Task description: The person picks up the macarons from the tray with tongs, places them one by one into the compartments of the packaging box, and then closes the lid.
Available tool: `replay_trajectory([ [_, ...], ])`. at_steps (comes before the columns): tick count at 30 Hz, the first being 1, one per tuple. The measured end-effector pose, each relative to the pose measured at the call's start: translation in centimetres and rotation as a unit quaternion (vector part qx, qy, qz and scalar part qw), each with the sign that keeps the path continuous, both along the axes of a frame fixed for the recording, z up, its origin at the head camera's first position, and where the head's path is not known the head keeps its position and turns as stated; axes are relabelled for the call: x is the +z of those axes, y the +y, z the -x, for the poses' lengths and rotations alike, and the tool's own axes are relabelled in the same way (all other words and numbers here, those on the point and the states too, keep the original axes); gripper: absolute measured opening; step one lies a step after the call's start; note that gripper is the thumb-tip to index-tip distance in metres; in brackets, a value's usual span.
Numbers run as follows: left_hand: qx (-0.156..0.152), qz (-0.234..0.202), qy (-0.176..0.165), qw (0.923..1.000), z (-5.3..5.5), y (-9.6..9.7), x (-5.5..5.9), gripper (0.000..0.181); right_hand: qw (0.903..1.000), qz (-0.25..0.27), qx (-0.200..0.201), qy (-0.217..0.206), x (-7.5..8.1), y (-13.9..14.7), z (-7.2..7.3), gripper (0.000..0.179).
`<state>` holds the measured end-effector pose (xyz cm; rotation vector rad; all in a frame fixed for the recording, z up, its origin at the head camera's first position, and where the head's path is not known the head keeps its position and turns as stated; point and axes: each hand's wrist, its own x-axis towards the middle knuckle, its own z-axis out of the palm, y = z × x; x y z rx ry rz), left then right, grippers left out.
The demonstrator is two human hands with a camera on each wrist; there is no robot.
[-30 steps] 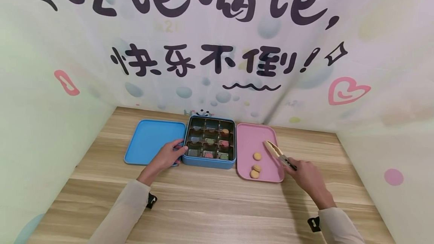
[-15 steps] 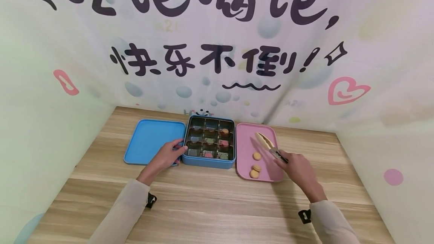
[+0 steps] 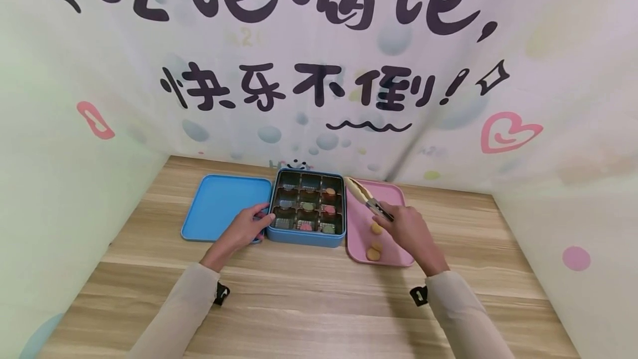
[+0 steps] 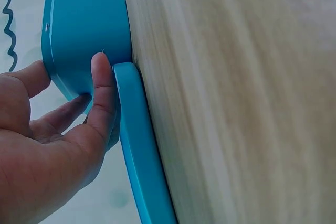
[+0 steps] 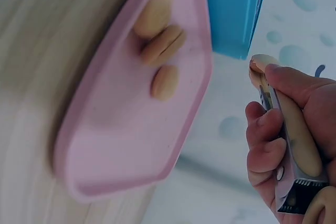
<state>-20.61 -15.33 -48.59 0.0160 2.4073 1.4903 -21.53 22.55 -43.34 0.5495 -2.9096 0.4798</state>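
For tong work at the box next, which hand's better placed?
Probably the right hand: it already grips the tongs, tips near the right edge of the box. The left hand touches the box's left side, seemingly steadying it.

The table (image 3: 299,303) is wood, light brown with darker stripes that run from side to side. Three things sit right on it. One is a blue box (image 3: 305,239), flat on its bottom with its top open. A flat blue lid (image 3: 224,204) lies just left of the box. A pink tray (image 3: 358,240) lies just right of the box and sticks out nearer the person.
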Motion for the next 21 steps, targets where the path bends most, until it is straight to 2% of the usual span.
replay_trajectory([
  [8, 0.002, 0.007, -0.005, 1.0, 0.1, 0.0, 0.3, 0.061, 0.9986, 0.028, -0.002, -0.044, 0.2, -3.1, 1.1, 0.015],
  [13, 0.0, 0.005, -0.006, 1.0, 0.1, 0.0, 0.4, 0.062, 0.9995, 0.009, 0.004, -0.031, 0.0, -4.7, 1.4, 0.023],
  [17, -0.001, 0.006, -0.003, 1.0, 0.1, -0.1, 0.3, 0.062, 0.9997, 0.003, 0.01, -0.02, -0.1, -5.9, 1.7, 0.013],
  [21, -0.001, 0.005, 0.001, 1.0, 0.1, -0.1, 0.1, 0.061, 0.9997, -0.002, 0.01, -0.024, -0.2, -6.9, 1.9, 0.016],
])
